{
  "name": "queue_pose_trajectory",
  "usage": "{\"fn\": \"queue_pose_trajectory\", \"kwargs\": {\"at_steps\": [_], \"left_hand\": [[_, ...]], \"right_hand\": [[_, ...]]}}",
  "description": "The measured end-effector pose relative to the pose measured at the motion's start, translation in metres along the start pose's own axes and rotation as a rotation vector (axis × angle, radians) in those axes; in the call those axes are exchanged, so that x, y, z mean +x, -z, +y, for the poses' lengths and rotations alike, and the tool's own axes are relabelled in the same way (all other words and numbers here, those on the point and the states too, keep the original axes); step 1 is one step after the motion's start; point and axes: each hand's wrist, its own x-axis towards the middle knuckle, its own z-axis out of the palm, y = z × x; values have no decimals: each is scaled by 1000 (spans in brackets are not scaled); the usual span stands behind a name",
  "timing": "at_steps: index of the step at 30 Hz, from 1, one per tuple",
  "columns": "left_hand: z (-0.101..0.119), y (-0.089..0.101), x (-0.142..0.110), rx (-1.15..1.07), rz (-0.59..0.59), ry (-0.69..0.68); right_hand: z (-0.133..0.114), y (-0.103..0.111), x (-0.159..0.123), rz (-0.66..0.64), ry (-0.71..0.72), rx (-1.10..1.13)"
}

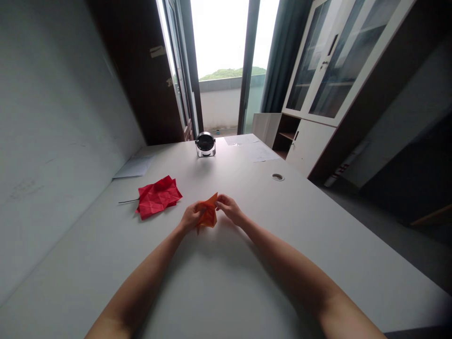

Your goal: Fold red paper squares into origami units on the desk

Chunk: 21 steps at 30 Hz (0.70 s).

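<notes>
A small folded piece of orange paper (208,213) is held up just above the white table (247,263) between both hands. My left hand (191,217) grips its left side with fingers curled round it. My right hand (228,207) pinches its upper right corner. A crumpled, creased sheet of red paper (157,196) lies flat on the table to the left of my hands, with a thin dark stick (127,201) next to its left edge.
A small round black and silver device (205,144) stands at the far side of the table. White sheets (135,166) lie at the far left, more papers (254,149) at the far right. A cable hole (277,177) is in the tabletop. A wall runs along the left.
</notes>
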Motion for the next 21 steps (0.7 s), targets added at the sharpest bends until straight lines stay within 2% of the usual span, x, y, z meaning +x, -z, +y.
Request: {"fn": "queue_pose_trajectory", "kwargs": {"at_steps": [3,7,12,17,21], "left_hand": [[-4,1,1,-37,-32,-8],[-7,3,0,24,24,-11],[-1,6,-3,187,121,-17],[4,7,-4,299,203,-27],[7,6,-6,368,209,-42]], "right_hand": [[7,-2,2,43,26,-42],[12,-5,2,104,54,-139],[-3,-11,-8,174,185,-497],[-16,-21,-18,48,298,-762],[-12,-25,-18,9,300,-963]]}}
